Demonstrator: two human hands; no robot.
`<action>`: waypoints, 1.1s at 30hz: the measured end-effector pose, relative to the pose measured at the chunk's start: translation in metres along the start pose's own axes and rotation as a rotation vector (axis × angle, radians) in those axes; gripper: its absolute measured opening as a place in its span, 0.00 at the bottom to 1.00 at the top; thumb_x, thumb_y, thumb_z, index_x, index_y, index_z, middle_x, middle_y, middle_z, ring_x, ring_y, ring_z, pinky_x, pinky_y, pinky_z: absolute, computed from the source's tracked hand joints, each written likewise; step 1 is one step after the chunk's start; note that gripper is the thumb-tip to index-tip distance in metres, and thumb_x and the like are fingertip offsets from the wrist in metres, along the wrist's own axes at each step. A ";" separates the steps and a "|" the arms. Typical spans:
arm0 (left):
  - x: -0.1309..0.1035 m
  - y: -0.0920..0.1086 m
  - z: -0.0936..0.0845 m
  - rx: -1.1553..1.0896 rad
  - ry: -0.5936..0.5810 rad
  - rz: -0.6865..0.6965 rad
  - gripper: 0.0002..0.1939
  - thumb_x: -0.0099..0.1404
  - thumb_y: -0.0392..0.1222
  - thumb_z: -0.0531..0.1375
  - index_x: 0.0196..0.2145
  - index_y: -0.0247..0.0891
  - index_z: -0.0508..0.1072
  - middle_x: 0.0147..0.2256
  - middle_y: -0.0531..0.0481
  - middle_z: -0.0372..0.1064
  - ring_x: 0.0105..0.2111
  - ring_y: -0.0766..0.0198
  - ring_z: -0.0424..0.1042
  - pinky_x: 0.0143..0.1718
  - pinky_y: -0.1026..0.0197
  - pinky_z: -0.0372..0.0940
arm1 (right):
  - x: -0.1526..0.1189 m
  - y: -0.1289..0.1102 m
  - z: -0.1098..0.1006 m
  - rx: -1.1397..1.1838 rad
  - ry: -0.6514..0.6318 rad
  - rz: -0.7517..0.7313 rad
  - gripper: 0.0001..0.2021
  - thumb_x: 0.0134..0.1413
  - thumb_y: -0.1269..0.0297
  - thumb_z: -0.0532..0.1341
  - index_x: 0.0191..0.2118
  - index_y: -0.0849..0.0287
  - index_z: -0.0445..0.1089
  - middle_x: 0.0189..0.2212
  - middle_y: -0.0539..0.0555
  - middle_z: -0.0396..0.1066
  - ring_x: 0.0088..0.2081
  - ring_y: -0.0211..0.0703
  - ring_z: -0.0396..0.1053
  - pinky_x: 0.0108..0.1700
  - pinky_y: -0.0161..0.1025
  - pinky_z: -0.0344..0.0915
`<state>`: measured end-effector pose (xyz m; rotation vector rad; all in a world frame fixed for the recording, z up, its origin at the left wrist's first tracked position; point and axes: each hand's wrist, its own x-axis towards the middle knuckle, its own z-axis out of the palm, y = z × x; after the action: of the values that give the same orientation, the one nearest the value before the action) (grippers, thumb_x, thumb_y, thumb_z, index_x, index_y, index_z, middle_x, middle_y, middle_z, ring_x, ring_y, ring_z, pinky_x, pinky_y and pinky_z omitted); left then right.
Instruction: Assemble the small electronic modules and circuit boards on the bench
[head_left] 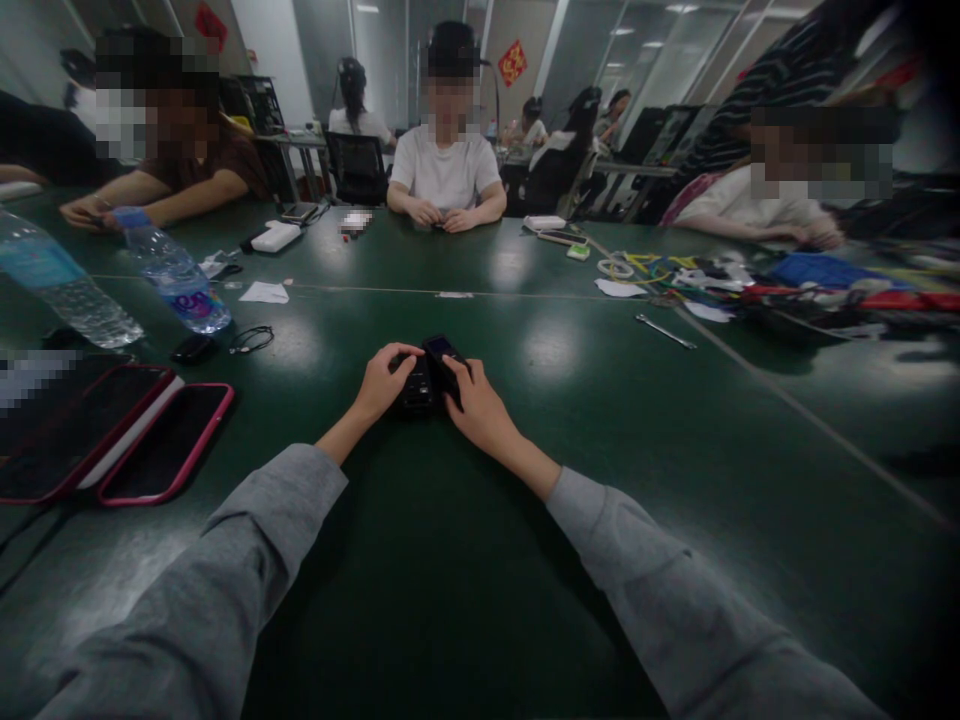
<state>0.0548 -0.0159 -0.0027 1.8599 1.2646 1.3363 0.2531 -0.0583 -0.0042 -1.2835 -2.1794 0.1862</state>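
Note:
My left hand point(385, 382) curls around the left side of a black keypad phone point(418, 390), thumb on its upper part. Beside it, my right hand point(478, 400) grips a second black handheld device point(441, 346) with a small dark screen, thumb near the screen and fingers at its lower edge. The two devices lean close together at the middle of the green table point(450, 560). My fingers cover part of both, so I cannot make out whether they are joined.
Pink-edged phone point(166, 445) and water bottles point(176, 275) stand at the left, near a coiled black cable point(253, 340). A wrench point(666, 332) and tangled cables point(720, 275) lie at the right. Several people sit around, one across the table in a white shirt point(448, 175).

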 end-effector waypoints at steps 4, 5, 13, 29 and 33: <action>0.000 -0.001 0.000 -0.017 0.006 -0.017 0.10 0.65 0.38 0.54 0.39 0.40 0.75 0.43 0.47 0.73 0.46 0.59 0.70 0.49 0.52 0.65 | 0.000 0.000 0.000 0.001 -0.008 0.009 0.28 0.58 0.66 0.53 0.64 0.57 0.48 0.55 0.64 0.53 0.46 0.50 0.67 0.43 0.49 0.72; 0.001 -0.001 0.001 -0.029 0.009 -0.021 0.10 0.64 0.38 0.54 0.39 0.39 0.75 0.43 0.47 0.73 0.46 0.59 0.70 0.49 0.52 0.65 | 0.000 -0.001 0.000 0.000 -0.011 0.013 0.29 0.58 0.66 0.53 0.64 0.57 0.48 0.55 0.64 0.53 0.46 0.50 0.67 0.44 0.49 0.72; 0.001 -0.002 0.001 -0.078 0.030 -0.050 0.09 0.63 0.37 0.55 0.38 0.38 0.75 0.41 0.47 0.74 0.43 0.60 0.72 0.48 0.54 0.66 | 0.001 -0.002 -0.002 -0.011 -0.015 0.016 0.28 0.58 0.67 0.54 0.64 0.58 0.49 0.55 0.64 0.53 0.47 0.50 0.66 0.45 0.48 0.71; 0.001 -0.002 0.001 -0.087 0.048 -0.057 0.09 0.63 0.38 0.55 0.37 0.39 0.75 0.40 0.48 0.74 0.41 0.61 0.72 0.46 0.55 0.67 | 0.000 -0.001 -0.002 -0.009 -0.018 0.021 0.29 0.59 0.67 0.54 0.64 0.57 0.48 0.55 0.64 0.52 0.48 0.49 0.66 0.45 0.48 0.71; 0.000 -0.003 0.001 -0.099 0.055 -0.050 0.09 0.63 0.39 0.55 0.37 0.39 0.75 0.40 0.48 0.74 0.42 0.61 0.72 0.46 0.55 0.67 | 0.000 -0.001 -0.002 -0.003 -0.018 0.013 0.29 0.59 0.66 0.54 0.64 0.57 0.48 0.55 0.63 0.52 0.47 0.49 0.66 0.45 0.47 0.71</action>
<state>0.0551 -0.0143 -0.0055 1.7234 1.2409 1.4062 0.2531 -0.0596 -0.0020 -1.3029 -2.1877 0.2002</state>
